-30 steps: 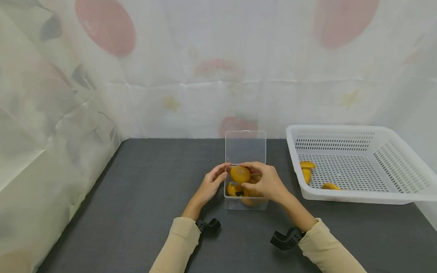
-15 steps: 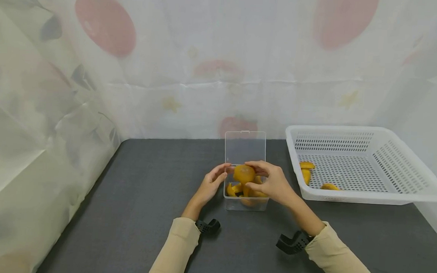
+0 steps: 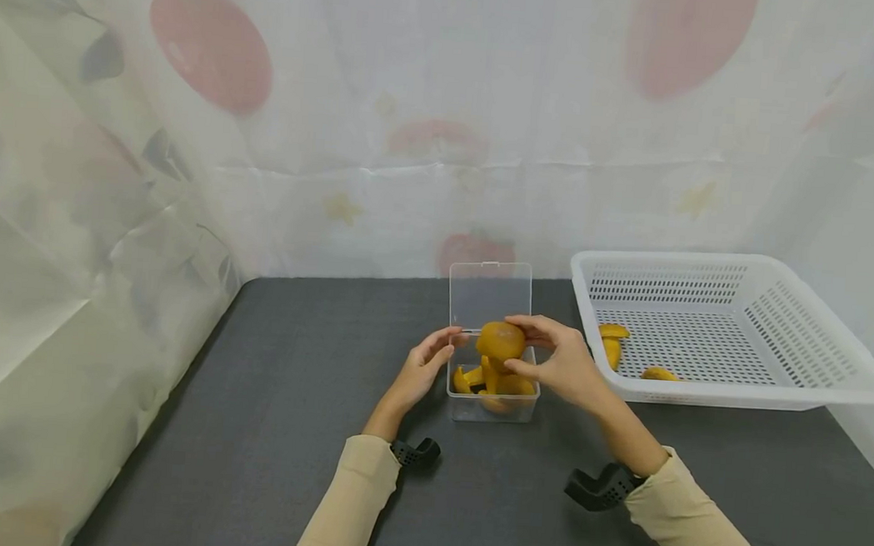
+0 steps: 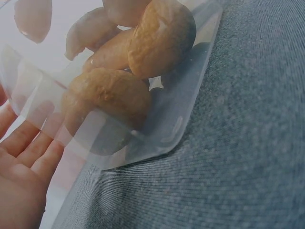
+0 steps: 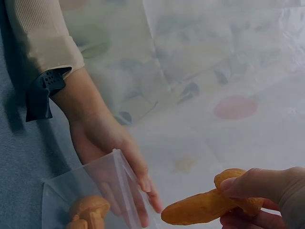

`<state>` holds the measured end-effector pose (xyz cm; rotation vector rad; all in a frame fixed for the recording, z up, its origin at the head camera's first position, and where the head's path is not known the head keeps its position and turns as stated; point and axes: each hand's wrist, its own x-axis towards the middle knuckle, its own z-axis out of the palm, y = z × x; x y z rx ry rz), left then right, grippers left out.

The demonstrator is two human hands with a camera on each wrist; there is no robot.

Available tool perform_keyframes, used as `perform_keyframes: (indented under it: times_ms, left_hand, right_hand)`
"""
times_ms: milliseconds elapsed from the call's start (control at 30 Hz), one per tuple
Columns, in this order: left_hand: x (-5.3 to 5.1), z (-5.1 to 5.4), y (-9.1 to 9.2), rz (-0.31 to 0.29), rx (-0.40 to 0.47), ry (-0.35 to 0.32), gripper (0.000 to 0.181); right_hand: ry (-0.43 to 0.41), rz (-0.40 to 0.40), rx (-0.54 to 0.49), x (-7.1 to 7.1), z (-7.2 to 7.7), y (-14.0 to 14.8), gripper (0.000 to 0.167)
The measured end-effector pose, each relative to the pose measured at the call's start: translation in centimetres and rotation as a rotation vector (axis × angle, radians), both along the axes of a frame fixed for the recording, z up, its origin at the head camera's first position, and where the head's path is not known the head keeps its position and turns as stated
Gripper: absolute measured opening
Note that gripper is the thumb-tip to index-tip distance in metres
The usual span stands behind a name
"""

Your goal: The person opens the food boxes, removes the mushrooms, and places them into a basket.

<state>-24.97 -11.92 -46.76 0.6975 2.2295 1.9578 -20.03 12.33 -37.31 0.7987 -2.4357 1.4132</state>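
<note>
My right hand [image 3: 562, 368] pinches a yellow-brown mushroom [image 3: 500, 341] between thumb and fingers, above a small clear plastic box [image 3: 466, 408]. In the right wrist view the held mushroom's stem [image 5: 190, 210] points left, with my thumb across its other end. Several similar mushrooms [image 3: 508, 388] lie inside the box; the left wrist view shows them through its wall [image 4: 174, 136]. The box's clear lid [image 3: 491, 297] stands raised at the back. Along the box's left side, my left hand [image 3: 417, 372] rests with fairly straight fingers touching the wall.
To the right stands a white perforated basket [image 3: 730, 394]. Inside its left end are two mushrooms, one upright-looking [image 3: 612, 346] and one near the front wall [image 3: 659, 373]. A printed sheet [image 3: 414, 163] hangs behind the dark table [image 3: 309, 399].
My right hand has moved right and slightly up with the mushroom, showing more of the box's contents. The left hand, box and basket look the same.
</note>
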Motion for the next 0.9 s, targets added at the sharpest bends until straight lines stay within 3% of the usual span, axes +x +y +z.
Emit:
perform_keyframes:
  times_ms: [900]
  left_hand:
    - [0.1, 0.1, 0.1, -0.003, 0.004, 0.011, 0.042]
  right_hand:
    - [0.066, -0.077, -0.102, 0.3, 1.3, 4.5, 0.053]
